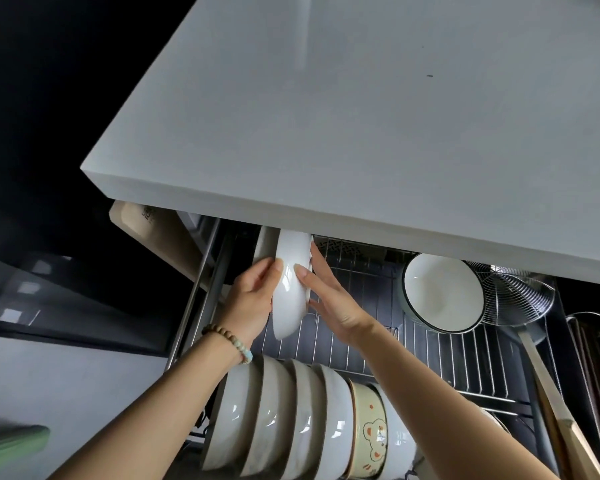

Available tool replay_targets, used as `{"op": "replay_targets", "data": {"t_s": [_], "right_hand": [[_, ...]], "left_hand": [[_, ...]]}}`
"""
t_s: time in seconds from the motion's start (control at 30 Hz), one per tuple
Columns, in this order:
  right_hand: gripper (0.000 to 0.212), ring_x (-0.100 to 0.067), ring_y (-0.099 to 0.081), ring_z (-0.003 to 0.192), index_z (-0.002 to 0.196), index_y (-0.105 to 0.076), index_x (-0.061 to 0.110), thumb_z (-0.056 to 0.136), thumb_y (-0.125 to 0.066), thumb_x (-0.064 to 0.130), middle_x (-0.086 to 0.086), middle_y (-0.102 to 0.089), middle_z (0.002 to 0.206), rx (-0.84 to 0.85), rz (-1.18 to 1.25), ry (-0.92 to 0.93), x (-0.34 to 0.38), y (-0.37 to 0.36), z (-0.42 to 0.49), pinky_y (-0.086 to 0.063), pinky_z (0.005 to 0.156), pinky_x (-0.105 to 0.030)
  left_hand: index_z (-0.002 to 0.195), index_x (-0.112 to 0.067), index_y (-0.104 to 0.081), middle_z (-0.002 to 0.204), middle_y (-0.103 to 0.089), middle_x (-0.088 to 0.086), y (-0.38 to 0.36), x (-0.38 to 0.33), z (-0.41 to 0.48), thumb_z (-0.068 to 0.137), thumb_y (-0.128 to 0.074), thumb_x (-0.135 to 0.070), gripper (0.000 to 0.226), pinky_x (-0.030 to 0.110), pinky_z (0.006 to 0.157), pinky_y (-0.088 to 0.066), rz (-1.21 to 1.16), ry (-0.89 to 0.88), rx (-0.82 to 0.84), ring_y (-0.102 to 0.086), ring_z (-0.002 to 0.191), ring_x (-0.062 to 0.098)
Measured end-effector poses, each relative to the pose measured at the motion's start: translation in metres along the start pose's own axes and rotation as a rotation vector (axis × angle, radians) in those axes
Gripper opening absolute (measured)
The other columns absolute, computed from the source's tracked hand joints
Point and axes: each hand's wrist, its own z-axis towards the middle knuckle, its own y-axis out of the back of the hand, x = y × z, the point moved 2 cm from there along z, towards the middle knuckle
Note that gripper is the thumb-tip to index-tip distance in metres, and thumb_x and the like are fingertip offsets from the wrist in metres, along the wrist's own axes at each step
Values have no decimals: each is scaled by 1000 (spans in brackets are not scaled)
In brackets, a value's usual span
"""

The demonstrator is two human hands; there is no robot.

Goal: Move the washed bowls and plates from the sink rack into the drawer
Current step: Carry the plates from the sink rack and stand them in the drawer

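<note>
White plate (291, 289) on edge at far left of drawer rack (447, 358), white bowls (278, 417) rowed on edge near, dark-rimmed bowl (444, 296) tilted far right

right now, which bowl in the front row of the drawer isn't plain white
The cream bowl with the cartoon bear, second from the row's right end. The white bowls standing on edge beside it carry no pattern.

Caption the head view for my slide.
The left hand and right hand hold a white plate on edge at the drawer's wire rack.
</note>
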Motion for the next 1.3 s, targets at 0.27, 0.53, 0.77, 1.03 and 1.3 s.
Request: {"op": "replay_targets", "data": {"t_s": [0.27, 0.53, 0.77, 1.03, 1.3], "right_hand": [[70, 21, -59, 99, 152, -19, 44, 93, -57, 39, 39, -63, 111, 6, 95, -5, -15, -3, 6, -46, 69, -3], [65, 13, -62, 97, 132, -25, 48, 81, -65, 45, 25, -62, 115, -50, 170, -32, -26, -6, 5, -50, 70, -9], [100, -3, -58, 118, 154, -15, 32, 75, -71, 60, 13, -63, 126, -32, 179, -91, -35, -2, 11, -41, 107, -26], [112, -29, -47, 136, 154, -24, 19, 69, -67, 77, -11, -47, 149, -26, 190, -131, -40, 6, 8, -30, 118, -49], [106, -28, -48, 134, 151, -32, 19, 70, -62, 80, -13, -50, 145, -10, 184, -82, -34, 15, 13, -43, 108, -40]], "left_hand": [[75, -31, -67, 81, -64, -2, 3, 5, 2, 94, -50, -23, 27, 47, 93, -46, 18, -3, 4, -57, 88, 20], [74, -40, -68, 89, -61, 9, 5, 8, 2, 93, -52, -30, 27, 53, 93, -45, 99, -15, 57, -56, 87, 21], [108, -21, -62, 101, -71, 2, 19, 20, -3, 89, -59, -13, 20, 38, 91, -52, 386, -38, 294, -66, 96, 13], [107, -17, -64, 97, -73, 4, 18, 22, -13, 80, -58, -39, 35, 50, 90, -50, 475, -103, 328, -68, 95, 22], [112, -10, -64, 104, -72, 4, 11, 18, -8, 91, -57, -15, 23, 34, 94, -50, 453, -154, 328, -67, 100, 15]]}}
